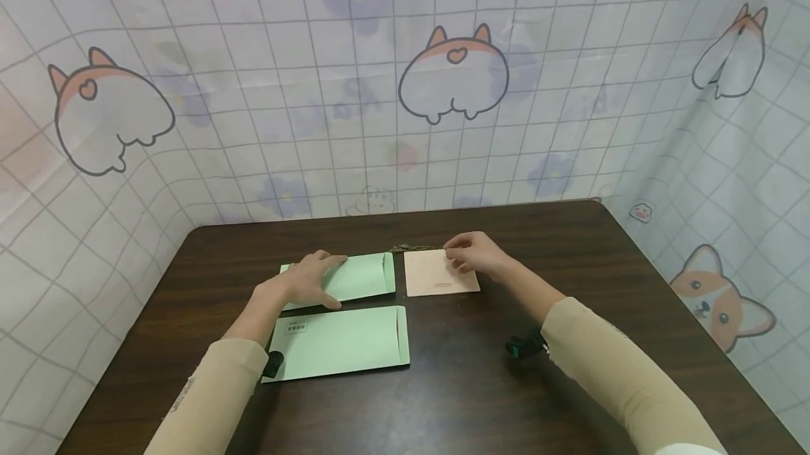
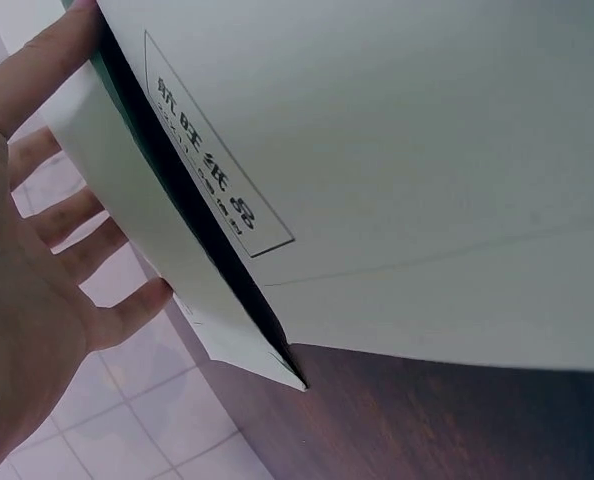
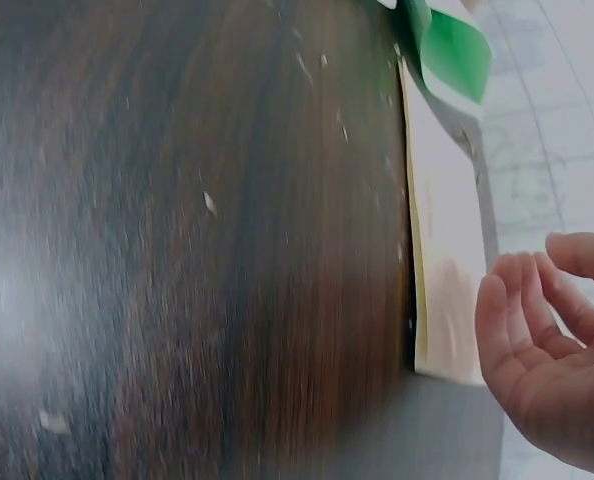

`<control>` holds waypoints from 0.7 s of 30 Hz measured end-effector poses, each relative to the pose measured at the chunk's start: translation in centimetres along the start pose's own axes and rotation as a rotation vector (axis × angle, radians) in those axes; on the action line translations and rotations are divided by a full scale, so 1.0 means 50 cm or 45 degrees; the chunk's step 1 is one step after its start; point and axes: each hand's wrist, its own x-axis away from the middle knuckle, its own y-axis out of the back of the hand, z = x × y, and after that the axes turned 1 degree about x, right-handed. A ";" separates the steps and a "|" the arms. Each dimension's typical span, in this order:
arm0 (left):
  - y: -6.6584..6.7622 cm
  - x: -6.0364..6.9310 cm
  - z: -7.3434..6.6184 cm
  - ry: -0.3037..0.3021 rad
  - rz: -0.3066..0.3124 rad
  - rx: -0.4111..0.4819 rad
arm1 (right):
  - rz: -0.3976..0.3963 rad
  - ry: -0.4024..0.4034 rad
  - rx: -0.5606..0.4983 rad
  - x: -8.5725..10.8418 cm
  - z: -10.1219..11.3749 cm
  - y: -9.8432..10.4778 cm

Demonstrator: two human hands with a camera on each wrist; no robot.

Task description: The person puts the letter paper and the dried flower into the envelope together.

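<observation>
In the head view my left hand (image 1: pixel 310 279) rests with spread fingers on the farther pale green envelope (image 1: pixel 361 276). A second green envelope (image 1: pixel 342 342), with a small printed box at its left end, lies nearer. The left wrist view shows this printed envelope (image 2: pixel 407 180) up close, with the fingers of my left hand (image 2: pixel 47 240) beyond it along the other envelope's edge. My right hand (image 1: pixel 477 254) hovers over the right part of a peach-coloured paper piece (image 1: pixel 430 276). Its fingers are loosely bent and nothing shows between them in the right wrist view.
Thin dried-looking stems (image 1: pixel 411 248) lie behind the peach piece. A dark wooden table (image 1: pixel 455 385) carries everything, and a printed curtain (image 1: pixel 380 159) stands behind it. A black wrist device (image 1: pixel 525 344) is by my right forearm.
</observation>
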 end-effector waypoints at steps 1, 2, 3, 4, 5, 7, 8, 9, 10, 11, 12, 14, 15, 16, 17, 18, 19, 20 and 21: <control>0.000 0.000 0.000 -0.003 -0.001 -0.001 | -0.014 -0.007 0.014 0.001 -0.004 0.006; 0.000 0.000 0.000 -0.003 0.001 -0.001 | -0.027 -0.018 0.024 0.001 -0.007 0.011; -0.001 0.000 -0.001 -0.004 0.002 -0.001 | -0.039 -0.024 0.038 0.001 -0.011 0.016; -0.001 0.000 -0.001 -0.006 0.003 -0.001 | -0.051 -0.031 0.050 0.002 -0.015 0.020; -0.002 -0.001 -0.001 -0.009 0.003 -0.001 | -0.064 -0.035 0.060 0.002 -0.018 0.024; -0.003 -0.001 -0.001 -0.013 0.006 -0.006 | -0.088 -0.038 0.087 0.003 -0.025 0.030; -0.003 -0.001 -0.001 -0.008 0.007 -0.006 | -0.101 -0.036 0.101 0.002 -0.028 0.033; -0.003 -0.001 0.000 -0.006 0.006 -0.006 | -0.117 -0.037 0.120 0.002 -0.031 0.035; -0.003 -0.001 0.000 -0.003 0.006 -0.006 | -0.133 -0.039 0.139 0.001 -0.035 0.037; -0.003 0.000 0.001 0.000 0.005 -0.005 | -0.143 -0.035 0.164 0.000 -0.037 0.039; -0.003 0.000 0.001 0.003 0.004 -0.006 | -0.152 -0.034 0.192 0.000 -0.040 0.041; -0.003 0.001 0.002 0.012 0.001 -0.001 | -0.173 -0.038 0.243 -0.001 -0.046 0.043; -0.002 0.001 0.003 0.009 -0.001 -0.002 | -0.183 -0.040 0.267 -0.002 -0.049 0.044; -0.002 0.001 0.003 0.009 -0.003 -0.001 | -0.189 -0.039 0.287 -0.002 -0.052 0.044; -0.002 0.000 0.004 0.007 -0.005 0.001 | -0.194 -0.035 0.308 -0.002 -0.054 0.045; -0.002 0.000 0.004 0.006 -0.006 0.002 | -0.201 -0.034 0.323 -0.003 -0.056 0.045; -0.002 0.000 0.004 0.004 -0.006 0.004 | -0.210 -0.029 0.342 -0.003 -0.058 0.045; -0.002 0.000 0.004 0.002 -0.007 0.004 | -0.216 -0.021 0.363 -0.004 -0.060 0.044; -0.002 -0.001 0.004 0.001 -0.007 0.004 | -0.223 -0.012 0.384 -0.006 -0.061 0.043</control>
